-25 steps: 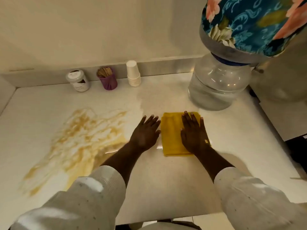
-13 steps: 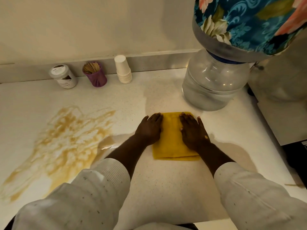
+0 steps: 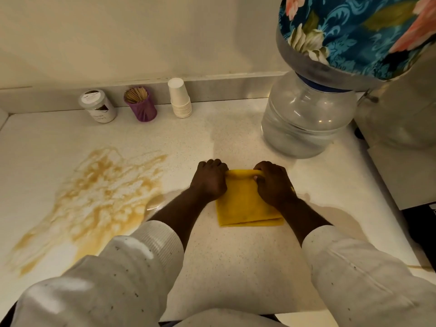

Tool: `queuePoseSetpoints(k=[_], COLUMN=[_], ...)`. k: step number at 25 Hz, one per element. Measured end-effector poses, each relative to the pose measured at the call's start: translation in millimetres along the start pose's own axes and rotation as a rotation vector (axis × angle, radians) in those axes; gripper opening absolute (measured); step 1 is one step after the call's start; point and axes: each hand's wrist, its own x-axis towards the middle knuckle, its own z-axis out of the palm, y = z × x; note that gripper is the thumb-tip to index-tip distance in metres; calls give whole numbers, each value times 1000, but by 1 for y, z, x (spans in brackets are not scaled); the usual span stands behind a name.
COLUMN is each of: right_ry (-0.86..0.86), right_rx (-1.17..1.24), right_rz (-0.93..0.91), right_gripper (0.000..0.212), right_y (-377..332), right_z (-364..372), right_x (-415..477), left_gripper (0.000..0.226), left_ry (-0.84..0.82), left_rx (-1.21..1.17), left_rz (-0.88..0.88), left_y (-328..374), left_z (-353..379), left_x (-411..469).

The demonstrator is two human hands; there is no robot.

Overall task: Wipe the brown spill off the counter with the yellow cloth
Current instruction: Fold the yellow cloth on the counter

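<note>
A folded yellow cloth [image 3: 245, 204] lies on the pale speckled counter [image 3: 236, 267], right of centre. My left hand [image 3: 210, 180] is curled on the cloth's far left corner, and my right hand [image 3: 273, 182] pinches its far right edge, which is lifted and rolled up between the two hands. The near part of the cloth rests flat. A wide brown spill [image 3: 94, 199] spreads across the counter to the left, and its near edge reaches under my left sleeve.
Against the back wall stand a white jar [image 3: 98, 106], a purple cup of toothpicks [image 3: 141, 103] and a stack of white paper cups [image 3: 179, 99]. A large water bottle [image 3: 306, 116] under a floral cover [image 3: 358, 31] stands at the back right. The counter's edge drops off at the right.
Both hands lay flat with fingers spread on the cloth; now the fingers are curled around its far edge, which has come up off the counter. The view has shifted slightly.
</note>
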Motion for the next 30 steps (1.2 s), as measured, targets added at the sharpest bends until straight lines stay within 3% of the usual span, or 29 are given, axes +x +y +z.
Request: queuePoseSetpoints(k=[4, 7, 10, 17, 25, 30], right_ry=[24, 37, 46, 2, -74, -102], right_rx=[100, 111, 110, 129, 137, 68], right_rz=[-55, -91, -126, -250, -340, -269], right_gripper=[29, 29, 28, 27, 26, 34], right_y=[-15, -26, -44, -113, -233, -314], right_z=[-2, -3, -6, 8, 59, 111], right_x=[-5, -7, -10, -11, -10, -10], left_gripper=[46, 27, 19, 20, 15, 18], left_ry=[-19, 21, 59, 137, 151, 102], left_rx=[-175, -439, -528, -480, -423, -400], left_rz=[-106, -243, -293, -317, -348, -375], left_y=[-3, -8, -18, -61, -160, -243], left_z=[-10, -16, -26, -64, -103, -114], left_x=[-18, -31, -49, -104, -197, -243])
